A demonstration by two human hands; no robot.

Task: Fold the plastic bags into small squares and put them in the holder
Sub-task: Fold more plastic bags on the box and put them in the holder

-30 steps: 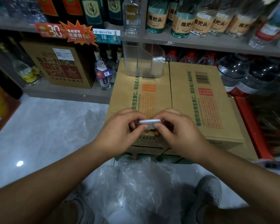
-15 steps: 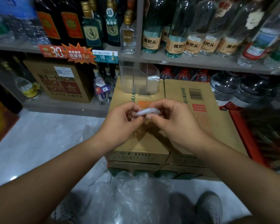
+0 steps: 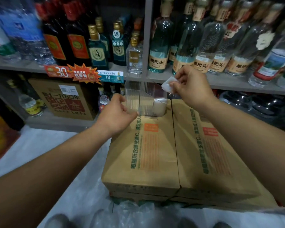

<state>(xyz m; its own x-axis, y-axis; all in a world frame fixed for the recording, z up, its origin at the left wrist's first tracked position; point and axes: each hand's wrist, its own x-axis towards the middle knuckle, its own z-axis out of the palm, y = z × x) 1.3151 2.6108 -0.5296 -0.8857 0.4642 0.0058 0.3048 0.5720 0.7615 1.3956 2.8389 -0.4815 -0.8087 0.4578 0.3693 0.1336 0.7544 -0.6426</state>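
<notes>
Parting from their shared fold, the right hand (image 3: 192,87) now pinches the small white folded plastic-bag square (image 3: 167,85) just above the clear ribbed plastic holder (image 3: 144,100), whose left corner the left hand (image 3: 117,113) seems, through blur, to grip. Folding looks done; insertion remains.

Dim indoor light, motion blur on the shelf bottles (image 3: 160,46), wide-angle bending at the edges.

Holder (image 3: 145,99) on cardboard box (image 3: 143,155), shelf (image 3: 220,83) behind.
</notes>
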